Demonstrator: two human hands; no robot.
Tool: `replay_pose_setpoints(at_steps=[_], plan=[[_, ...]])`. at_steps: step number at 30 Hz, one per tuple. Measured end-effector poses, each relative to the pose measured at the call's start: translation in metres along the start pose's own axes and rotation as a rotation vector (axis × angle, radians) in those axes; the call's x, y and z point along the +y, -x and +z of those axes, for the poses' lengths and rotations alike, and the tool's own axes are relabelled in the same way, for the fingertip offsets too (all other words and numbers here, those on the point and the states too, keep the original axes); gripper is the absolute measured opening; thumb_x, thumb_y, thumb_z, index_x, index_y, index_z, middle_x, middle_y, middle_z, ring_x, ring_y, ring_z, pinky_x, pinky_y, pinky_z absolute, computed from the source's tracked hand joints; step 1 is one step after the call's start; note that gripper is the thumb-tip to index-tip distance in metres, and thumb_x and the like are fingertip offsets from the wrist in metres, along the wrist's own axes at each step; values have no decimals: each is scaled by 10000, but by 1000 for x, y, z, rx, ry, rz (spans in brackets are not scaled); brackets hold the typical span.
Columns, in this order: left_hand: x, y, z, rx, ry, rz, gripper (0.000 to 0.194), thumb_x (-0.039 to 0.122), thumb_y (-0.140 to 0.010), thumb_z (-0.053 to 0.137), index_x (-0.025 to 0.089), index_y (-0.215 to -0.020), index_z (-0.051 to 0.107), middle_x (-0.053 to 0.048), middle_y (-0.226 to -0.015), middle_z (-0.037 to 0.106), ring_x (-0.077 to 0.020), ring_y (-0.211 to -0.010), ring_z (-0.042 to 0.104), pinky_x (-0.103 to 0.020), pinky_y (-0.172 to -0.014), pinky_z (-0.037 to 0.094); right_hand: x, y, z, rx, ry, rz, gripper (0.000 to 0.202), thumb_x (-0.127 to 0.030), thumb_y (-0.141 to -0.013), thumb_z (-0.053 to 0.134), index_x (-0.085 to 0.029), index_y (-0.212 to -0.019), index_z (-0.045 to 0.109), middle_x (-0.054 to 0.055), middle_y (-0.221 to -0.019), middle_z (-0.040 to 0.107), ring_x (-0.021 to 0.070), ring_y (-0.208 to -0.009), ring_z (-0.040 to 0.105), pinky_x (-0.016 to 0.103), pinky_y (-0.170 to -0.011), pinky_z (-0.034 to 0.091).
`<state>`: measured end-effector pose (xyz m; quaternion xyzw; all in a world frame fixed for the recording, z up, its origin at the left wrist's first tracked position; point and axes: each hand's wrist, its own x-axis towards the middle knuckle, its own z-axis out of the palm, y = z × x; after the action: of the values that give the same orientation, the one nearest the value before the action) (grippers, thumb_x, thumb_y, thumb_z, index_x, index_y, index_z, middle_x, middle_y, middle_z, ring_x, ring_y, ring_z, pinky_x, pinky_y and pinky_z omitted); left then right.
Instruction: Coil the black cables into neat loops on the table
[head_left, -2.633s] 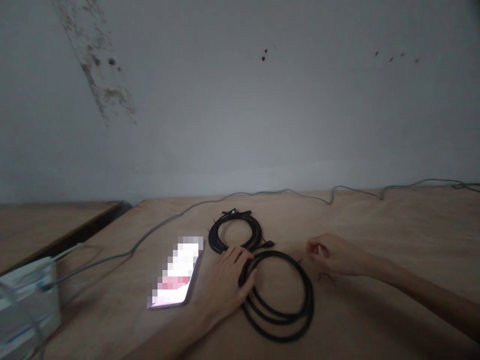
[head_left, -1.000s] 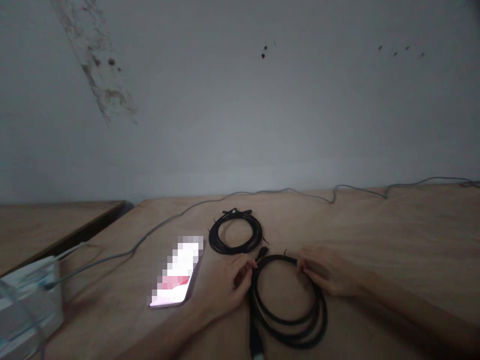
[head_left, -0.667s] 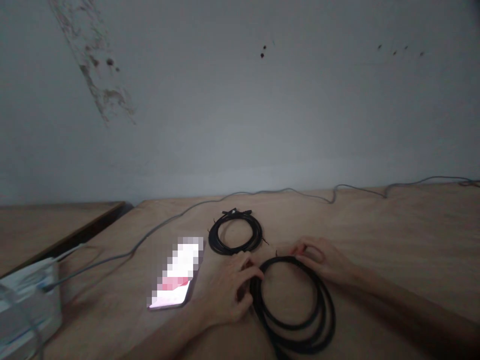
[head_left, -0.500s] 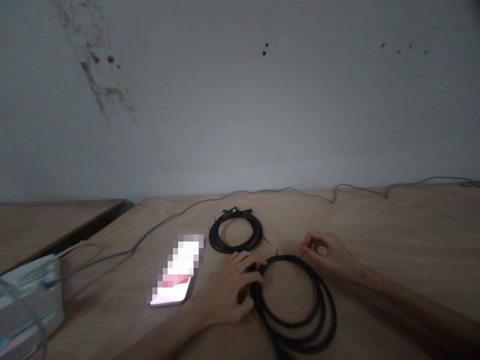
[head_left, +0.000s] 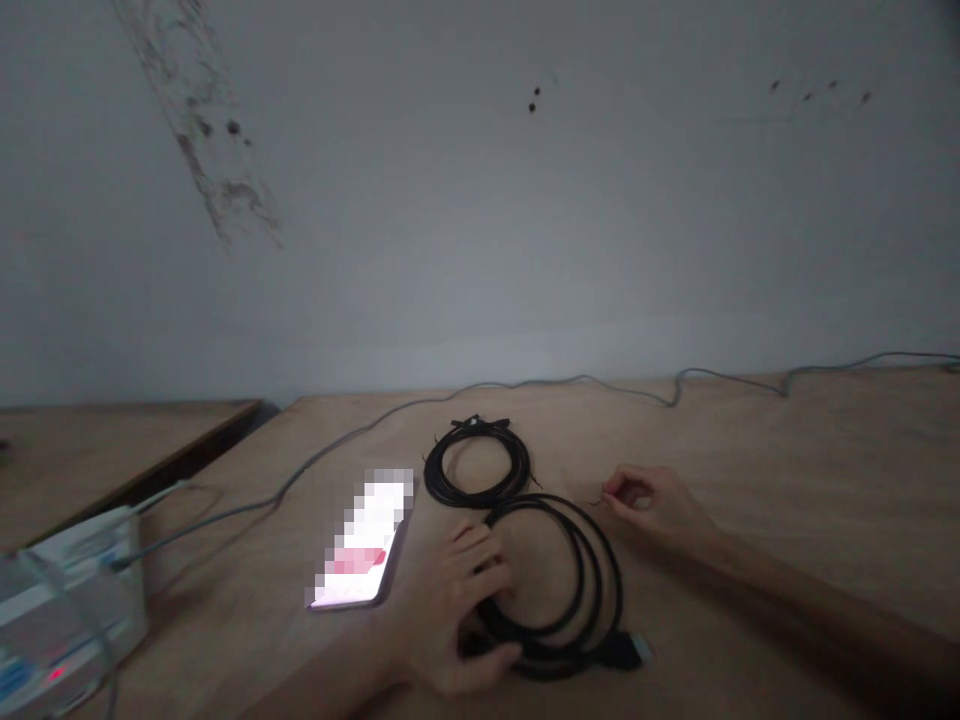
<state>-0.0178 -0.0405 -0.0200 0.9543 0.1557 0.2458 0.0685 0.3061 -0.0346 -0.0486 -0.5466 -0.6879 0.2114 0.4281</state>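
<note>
1. The wooden tabletop (head_left: 787, 450) stretches to a pale wall (head_left: 405, 220) at 12 o'clock.

2. The near coil (head_left: 544, 655) lies on the tabletop, at 5 o'clock from the middle of the view. It should be fairly light but springy: the cable looks thick enough to resist tight bends and to spread if let go. The jacket is probably smooth without being slick, and sturdy rather than fragile. A hold across all its loops at 9 o'clock seems best; pinching one loop would likely let the others slide. It is dull black, in a few loose rounds that fan apart at 2 o'clock and bunch near 6.

3. The far coil (head_left: 476, 497), also black but more compact, sits at 11 o'clock from it; whether the two touch I cannot tell.

4. The left hand (head_left: 454, 605) curls fingers and thumb around the near coil at 9 o'clock; how tightly is unclear.

5. The right hand (head_left: 656, 510), near the coil's 1 o'clock, pinches a thin tie between thumb and fingertip.

6. A lit phone (head_left: 367, 545) lies at 9 o'clock, beyond the left hand.

7. A dark plug (head_left: 622, 650) with a pale tip points out at 4 o'clock.

8. The thin tie (head_left: 595, 502) is dark, wispy and probably easily bent.
</note>
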Motion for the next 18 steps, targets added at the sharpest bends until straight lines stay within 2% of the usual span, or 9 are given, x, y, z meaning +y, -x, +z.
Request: replay_pose_setpoints(at_steps=[2, 4, 8, 13, 18], plan=[[0, -3, -2, 71, 27, -117, 128, 312, -893, 536, 205, -951, 576, -83, -986, 611, -245, -917, 569, -420, -856, 455, 3, -2, 1, -13, 50, -5, 152, -333, -861, 596, -230, -768, 657, 47, -741, 737, 204, -694, 677, 290, -606, 518], [-3, -5, -2, 128, 45, -264, 133, 259, -965, 459, 212, -959, 584, -84, -1027, 620, -247, -968, 574, -413, -869, 463, 8, -4, 2, -24, 113, -6, 131, -311, -865, 585, -231, -794, 662, 44, -754, 739, 199, -693, 674, 283, -605, 507], [-11, -6, 4, 186, 50, -469, 117, 299, -974, 510, 222, -1002, 593, -74, -1038, 633, -259, -993, 590, -419, -881, 486, 22, -4, 4, -43, 232, -11, 122, -286, -875, 565, -226, -839, 665, 24, -717, 716, 178, -643, 643, 269, -577, 462], [-16, -4, 9, 199, 49, -570, 192, 353, -959, 541, 212, -1075, 602, -93, -1043, 658, -278, -982, 607, -452, -881, 501, 26, 1, 5, -49, 343, -41, 136, -289, -893, 562, -220, -844, 668, 10, -686, 683, 166, -614, 616, 271, -583, 433], [-15, -7, 10, 193, 141, -617, 244, 389, -946, 567, 204, -1098, 610, -86, -1010, 690, -252, -910, 641, -396, -814, 514, 13, 4, 7, -60, 166, -2, 186, -369, -918, 575, -225, -832, 654, 3, -658, 659, 165, -587, 597, 261, -532, 424]])
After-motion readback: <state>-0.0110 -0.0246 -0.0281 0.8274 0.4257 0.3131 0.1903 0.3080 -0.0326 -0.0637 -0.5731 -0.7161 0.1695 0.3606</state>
